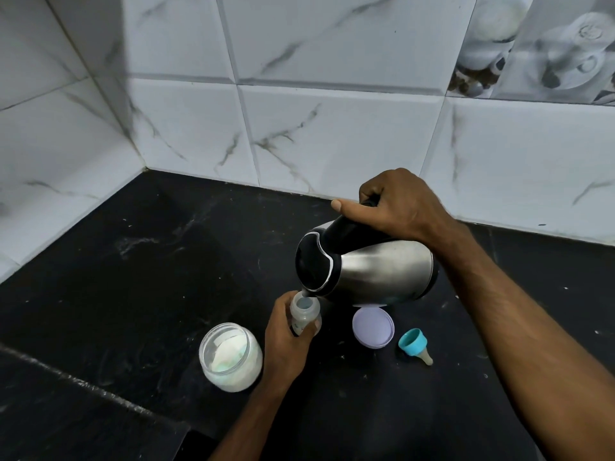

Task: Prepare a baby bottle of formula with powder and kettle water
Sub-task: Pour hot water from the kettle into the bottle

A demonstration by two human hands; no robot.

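Marble-look white tiles (332, 134) wrap the corner behind a black stone bench (166, 261), and that's where I'm mid-pour right now. My right hand (396, 202) is wrapped around the black handle of the steel kettle (369, 266), thumb stretched along the top, with the whole thing tipped way over so the spout sits right at the mouth of the baby bottle (304, 312). My left hand (286, 341) has its fingers curled round the bottle's body, holding it upright just under the spout — can't really tell how full it is from up here. The powder jar (231, 356) is open just beside my left hand, white formula inside, and its lilac lid (373, 327) lies flat near the kettle's base. The teal collar with the teat (415, 345) is on its side just past the lid. So I'd say I'm on the water step — whether powder's already in the bottle, I can't tell. Next up calls for easing the kettle back upright gently so nothing hot dribbles onto my fingers, parking it well apart from the bottle, then grabbing the teat to screw on.
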